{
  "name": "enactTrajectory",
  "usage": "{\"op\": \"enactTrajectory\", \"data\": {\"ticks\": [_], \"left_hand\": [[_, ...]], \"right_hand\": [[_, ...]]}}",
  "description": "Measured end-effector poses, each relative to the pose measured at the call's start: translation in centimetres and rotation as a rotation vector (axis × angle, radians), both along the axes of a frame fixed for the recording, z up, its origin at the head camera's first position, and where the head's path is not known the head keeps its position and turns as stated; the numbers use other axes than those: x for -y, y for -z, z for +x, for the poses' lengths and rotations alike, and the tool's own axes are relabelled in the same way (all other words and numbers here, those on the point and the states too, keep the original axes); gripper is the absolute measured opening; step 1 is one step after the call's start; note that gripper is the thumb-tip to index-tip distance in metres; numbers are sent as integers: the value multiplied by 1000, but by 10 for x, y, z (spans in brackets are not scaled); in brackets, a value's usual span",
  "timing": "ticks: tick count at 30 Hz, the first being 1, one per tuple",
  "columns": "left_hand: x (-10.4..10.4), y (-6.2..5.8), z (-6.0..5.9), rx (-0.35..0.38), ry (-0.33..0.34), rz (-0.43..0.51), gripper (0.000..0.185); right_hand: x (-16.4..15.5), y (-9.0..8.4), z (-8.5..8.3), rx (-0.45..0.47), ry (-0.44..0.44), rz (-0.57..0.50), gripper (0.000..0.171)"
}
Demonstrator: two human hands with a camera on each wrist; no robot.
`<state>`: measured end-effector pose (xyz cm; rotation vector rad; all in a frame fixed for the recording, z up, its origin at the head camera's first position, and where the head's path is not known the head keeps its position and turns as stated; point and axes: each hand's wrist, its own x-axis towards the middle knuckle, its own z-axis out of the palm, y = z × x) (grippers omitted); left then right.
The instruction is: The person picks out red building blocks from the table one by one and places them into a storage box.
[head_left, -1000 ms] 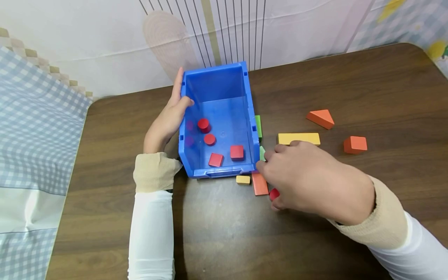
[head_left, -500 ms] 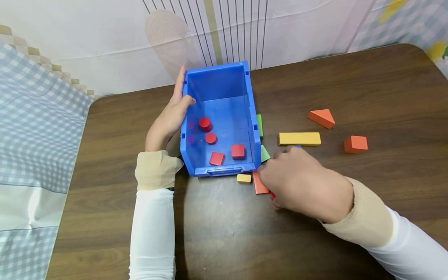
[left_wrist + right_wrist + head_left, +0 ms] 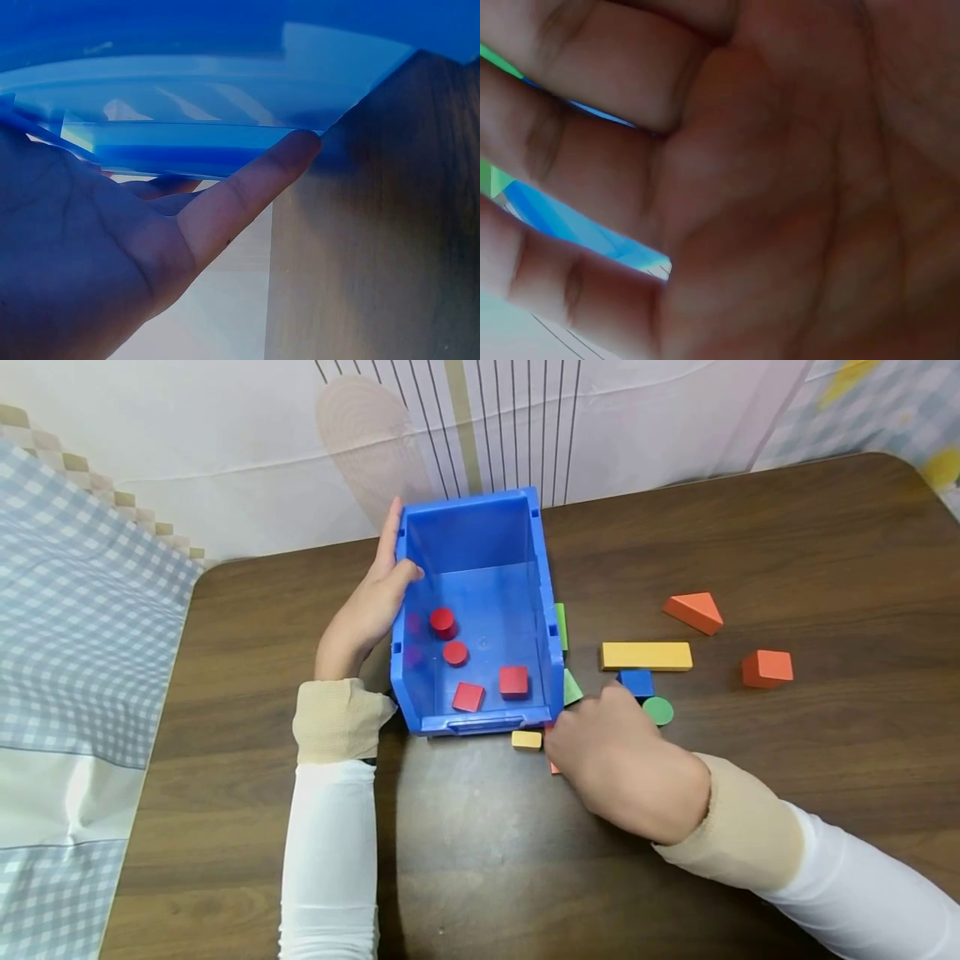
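Observation:
My left hand holds the left wall of a blue plastic bin, thumb over the rim and fingers outside. In the left wrist view, the thumb of this hand lies against the blue plastic. Inside the bin are red pieces, among them a cylinder and a cube. My right hand is low over the table at the bin's front right corner, partly covering an orange block. Its fingertips and anything under them are hidden. The right wrist view shows mostly the palm.
A small yellow block lies before the bin, and a green triangle beside it. Further right are a long yellow block, a blue block, a green round piece, an orange triangle and an orange cube.
My right hand has shifted left and turned, uncovering the blue block and the green round piece. The red round piece seen at its thumb earlier is now hidden. My left hand keeps its hold.

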<state>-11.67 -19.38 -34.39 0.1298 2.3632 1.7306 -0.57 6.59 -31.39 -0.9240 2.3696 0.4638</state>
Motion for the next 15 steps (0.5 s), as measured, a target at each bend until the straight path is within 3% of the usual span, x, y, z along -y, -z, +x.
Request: {"op": "enactTrajectory", "data": {"ticks": [8, 15], "left_hand": [[1, 0, 0, -4, -2, 4, 86], [0, 0, -1, -12, 10, -5, 86]], "right_hand": [[6, 7, 2, -12, -64, 58, 19], [7, 9, -1, 8, -68, 91, 19]]}}
